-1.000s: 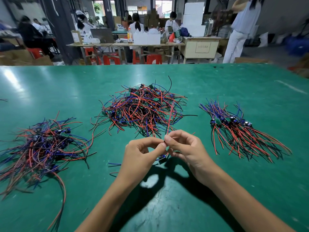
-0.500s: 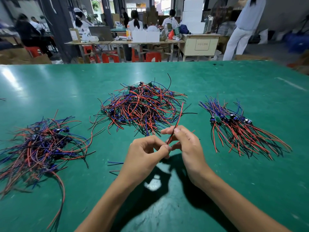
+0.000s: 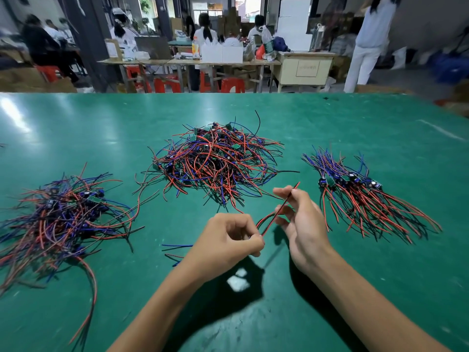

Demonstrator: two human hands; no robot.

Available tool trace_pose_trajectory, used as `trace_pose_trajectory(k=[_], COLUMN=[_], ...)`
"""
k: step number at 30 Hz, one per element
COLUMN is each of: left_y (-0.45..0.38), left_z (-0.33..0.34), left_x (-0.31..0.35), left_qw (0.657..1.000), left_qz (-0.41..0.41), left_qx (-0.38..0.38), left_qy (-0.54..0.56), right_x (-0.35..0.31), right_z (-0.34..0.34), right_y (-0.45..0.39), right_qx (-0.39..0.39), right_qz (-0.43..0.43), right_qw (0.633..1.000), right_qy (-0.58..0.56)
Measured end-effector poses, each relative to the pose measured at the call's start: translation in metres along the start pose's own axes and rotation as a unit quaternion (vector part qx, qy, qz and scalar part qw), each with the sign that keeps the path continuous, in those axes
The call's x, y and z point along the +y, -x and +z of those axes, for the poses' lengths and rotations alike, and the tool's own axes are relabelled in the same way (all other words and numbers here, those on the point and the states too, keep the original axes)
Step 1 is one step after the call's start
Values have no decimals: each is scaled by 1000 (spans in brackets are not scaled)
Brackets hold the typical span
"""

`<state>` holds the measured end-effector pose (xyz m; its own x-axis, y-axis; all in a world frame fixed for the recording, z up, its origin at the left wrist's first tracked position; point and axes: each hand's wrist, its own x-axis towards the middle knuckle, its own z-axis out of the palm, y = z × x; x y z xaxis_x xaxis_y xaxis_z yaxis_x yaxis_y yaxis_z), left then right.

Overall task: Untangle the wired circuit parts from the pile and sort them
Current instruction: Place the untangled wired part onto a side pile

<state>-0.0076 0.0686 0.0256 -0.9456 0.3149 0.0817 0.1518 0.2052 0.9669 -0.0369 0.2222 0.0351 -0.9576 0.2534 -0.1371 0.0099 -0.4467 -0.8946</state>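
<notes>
A wired part point(image 3: 278, 212) is stretching across the lower middle of the frame, between the two hands and above the green table point(image 3: 380, 128). Its thin red and black wires are running up and right, their tip poking out past the right hand's fingers; lower down they are curving toward the left hand. Blue and red wires are trailing out to the left from under the left hand, lying on the table. The board of this part is hidden.

The left hand point(image 3: 228, 240) is curling into a loose fist, its thumb and fingertips pinching the lower end of the wires. The right hand point(image 3: 302, 219) is half open, thumb and fingers closing lightly on the upper stretch of the wires while the other fingers are hanging relaxed.

The pile point(image 3: 218, 161) is sitting in the middle of the frame, a tangled mound of red, blue and black wires with small green boards showing. A sorted bundle point(image 3: 365, 196) is lying at the right, its wires combed roughly parallel. A looser heap point(image 3: 63, 217) is spreading at the left.
</notes>
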Motion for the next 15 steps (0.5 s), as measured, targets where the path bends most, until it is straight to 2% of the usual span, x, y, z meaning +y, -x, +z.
trace_pose_trajectory(k=[5,8,11,13,15], left_y=[1,4,2,1,1], left_z=[-2,-5,-6,-6,-6], left_x=[3,7,10,10,8], left_qw=[999,994,986,983,983], left_qz=[-20,-29,-33,-23,-17], left_qx=[5,43,106,127,132], left_qy=[24,93,121,129,128], right_x=[-3,-5,8,18,25], right_z=[-4,-5,1,8,11], right_y=[-2,2,13,22,27], right_qx=[-32,-115,-197,-233,-237], right_qz=[44,-13,-95,-82,-79], right_qw=[998,992,957,950,950], right_qy=[-30,58,190,192,187])
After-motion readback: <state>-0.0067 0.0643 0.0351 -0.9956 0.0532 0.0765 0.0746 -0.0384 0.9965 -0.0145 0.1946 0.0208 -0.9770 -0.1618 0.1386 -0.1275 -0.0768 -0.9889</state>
